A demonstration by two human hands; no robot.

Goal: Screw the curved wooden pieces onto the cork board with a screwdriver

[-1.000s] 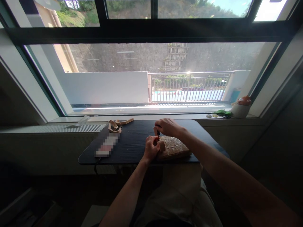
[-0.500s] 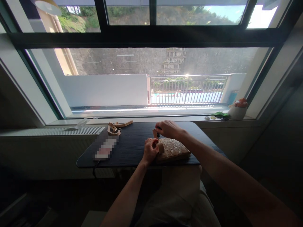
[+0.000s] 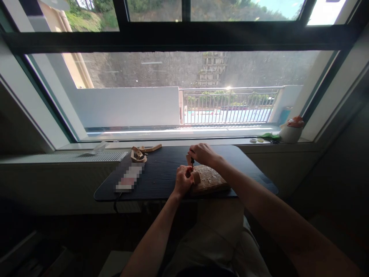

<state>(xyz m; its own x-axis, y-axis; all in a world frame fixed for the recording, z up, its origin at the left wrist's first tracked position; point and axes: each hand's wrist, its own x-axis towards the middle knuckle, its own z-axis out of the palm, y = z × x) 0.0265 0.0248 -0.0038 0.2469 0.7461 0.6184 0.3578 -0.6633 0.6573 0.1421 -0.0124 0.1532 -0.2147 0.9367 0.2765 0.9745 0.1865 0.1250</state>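
Two hands at frame centre | left hand [image 3: 183, 181] closed around a small wooden piece [image 3: 196, 177] against the wooden block [image 3: 210, 179] near the dark counter [image 3: 161, 173] front edge | right hand [image 3: 204, 154] pinching a small dark tool [image 3: 191, 161], tip beside left fingers | risk: tool slipping into fingers; block sliding off edge.

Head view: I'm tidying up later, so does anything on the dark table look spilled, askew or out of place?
Nothing stands out. The wooden block lies flat by both hands, loose wooden pieces sit at the table's far edge. Nothing spilled.
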